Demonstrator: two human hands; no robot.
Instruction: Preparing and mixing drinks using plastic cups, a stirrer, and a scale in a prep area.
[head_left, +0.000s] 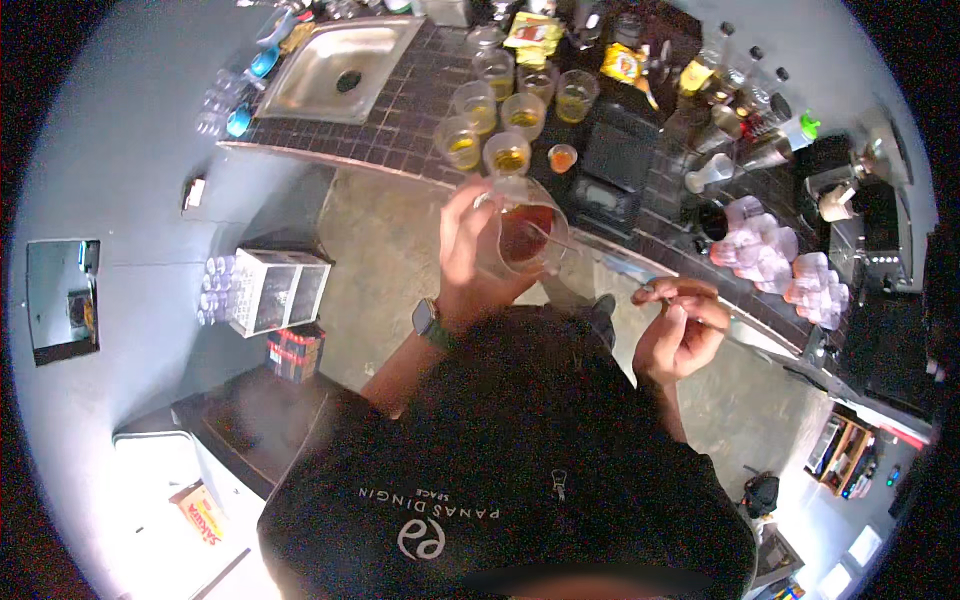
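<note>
My left hand (469, 255) is closed around a large clear jug (536, 225) with reddish-brown liquid in it, tilted in front of my chest. A thin stirring utensil (551, 236) reaches from the jug towards my right hand (679, 322), whose fingers are pinched on its end. Beyond the jug, on the counter, several clear plastic cups (508, 155) hold a little yellowish liquid. A small cup with orange contents (562, 158) stands to their right.
A steel sink (341, 71) is set in the tiled counter (409, 112) at the upper left. A black digital scale or similar flat device (611, 165) lies right of the cups. Stacked plastic cups (757, 244), a jigger-like measure (709, 172) and bottles (705, 71) stand farther right.
</note>
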